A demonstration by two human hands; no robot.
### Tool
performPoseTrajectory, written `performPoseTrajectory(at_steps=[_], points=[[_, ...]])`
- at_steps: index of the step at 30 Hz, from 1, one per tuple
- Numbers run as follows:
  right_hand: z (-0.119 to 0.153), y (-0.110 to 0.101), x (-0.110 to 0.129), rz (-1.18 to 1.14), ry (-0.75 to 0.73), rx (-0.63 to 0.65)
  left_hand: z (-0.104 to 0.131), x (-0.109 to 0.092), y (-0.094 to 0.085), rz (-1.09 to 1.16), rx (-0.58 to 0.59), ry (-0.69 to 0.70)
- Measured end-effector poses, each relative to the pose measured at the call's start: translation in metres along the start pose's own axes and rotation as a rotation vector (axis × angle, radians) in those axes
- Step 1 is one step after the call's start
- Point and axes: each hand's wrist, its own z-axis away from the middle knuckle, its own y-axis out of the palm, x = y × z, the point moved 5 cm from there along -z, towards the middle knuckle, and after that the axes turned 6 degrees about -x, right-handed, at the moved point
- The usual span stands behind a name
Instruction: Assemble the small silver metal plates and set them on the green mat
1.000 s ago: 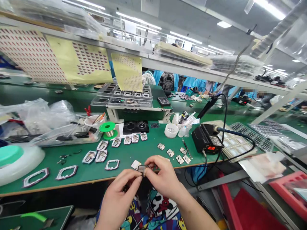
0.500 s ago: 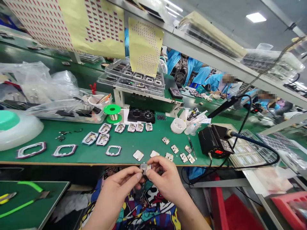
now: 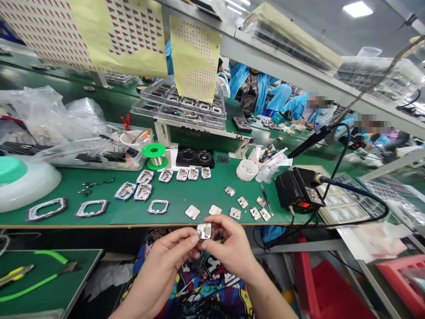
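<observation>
A small silvery plate with rounded corners [image 3: 205,231] is held up in front of the bench edge, above my lap. My left hand [image 3: 175,252] pinches its left side between thumb and fingers. Around its right side curl the fingers of my right hand [image 3: 229,246], the thumb just under its lower edge. Just beyond, similar plates lie on the green bench: a plain-faced one [image 3: 192,212], another [image 3: 215,210] close to my right fingertips, and several with small parts on them [image 3: 235,213] farther right.
Silver watch-like frames [image 3: 157,207] lie left of centre on the bench. Tweezers [image 3: 266,199] rest beside a black station with a red display [image 3: 300,190]. A green solder spool [image 3: 155,156] and a white cup [image 3: 247,170] stand farther back. Green-handled pliers [image 3: 49,270] lie lower left.
The plate has turned so its bright face shows more to the camera, and both hands have shifted slightly with it. The view has moved a little.
</observation>
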Motion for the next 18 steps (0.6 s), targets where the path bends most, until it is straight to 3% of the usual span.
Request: performPoseTrajectory(at_steps=[4,8,18], points=[[0.003,-0.004,0.004,0.075,-0.094,0.014,0.005,-0.007,0.002,-0.051,-0.007,0.085],[0.005,-0.005,0.001,0.040,-0.093,0.016,0.008,-0.010,0.000,-0.087,-0.015,0.166],[0.008,-0.015,-0.010,-0.040,-0.030,-0.036,0.010,-0.011,-0.008,-0.112,-0.023,0.162]])
